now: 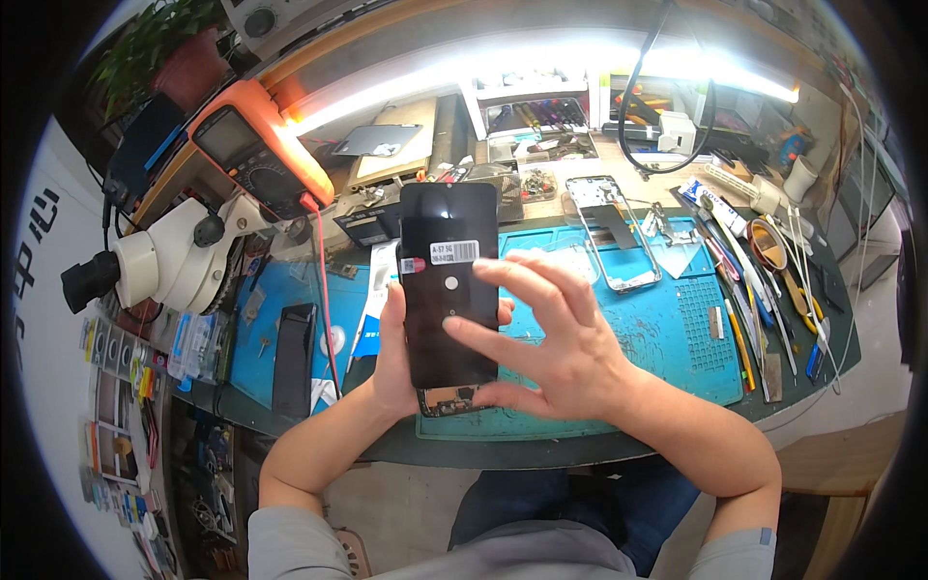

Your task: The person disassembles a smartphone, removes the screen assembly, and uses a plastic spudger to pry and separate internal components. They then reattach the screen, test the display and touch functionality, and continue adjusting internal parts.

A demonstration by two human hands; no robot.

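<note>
My left hand (391, 367) is wrapped round a black phone screen (449, 348) and holds it upright over the bench. The screen carries a white printed label and a small red sticker, and a white dot shows below them. From behind its lower end juts a piece of phone with bare circuitry (450, 399); whether the two are joined, I cannot tell. My right hand (575, 358) is open with fingers spread across the screen's right side. One fingertip is at the glass, just under the white dot; whether it presses, I cannot tell.
A teal mat (561, 406) covers the bench, with a bare phone frame (650, 275) at its far side. Tweezers and other hand tools (749, 290) lie right. Left are a microscope (159, 261), an orange multimeter (256, 155) and a dark phone-sized panel (294, 358).
</note>
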